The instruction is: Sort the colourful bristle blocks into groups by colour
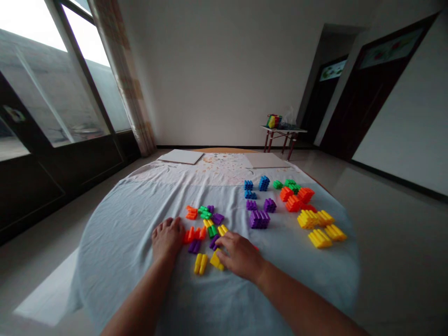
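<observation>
Loose plastic pieces in orange, green, purple and yellow lie on the blue cloth between my hands. My left hand [168, 237] rests palm down at their left edge, fingers spread, beside the orange pieces [194, 234]. My right hand [238, 254] reaches over the right side, its fingertips at a yellow piece [217, 260] and close to a purple piece [214, 241]. Whether it grips either one is unclear. Nearer me lies a yellow pair [200, 264]. Sorted stacks stand on the right: blue [264, 183], purple [259, 219], green [292, 185], orange [293, 203] and yellow [319, 238].
The round table's cloth [119, 233] has wrinkles. A white board [182, 156] lies at the far left and a beige board [266, 160] at the far right. Beyond stands a small table [297, 130] with a colourful bag [273, 121] on it.
</observation>
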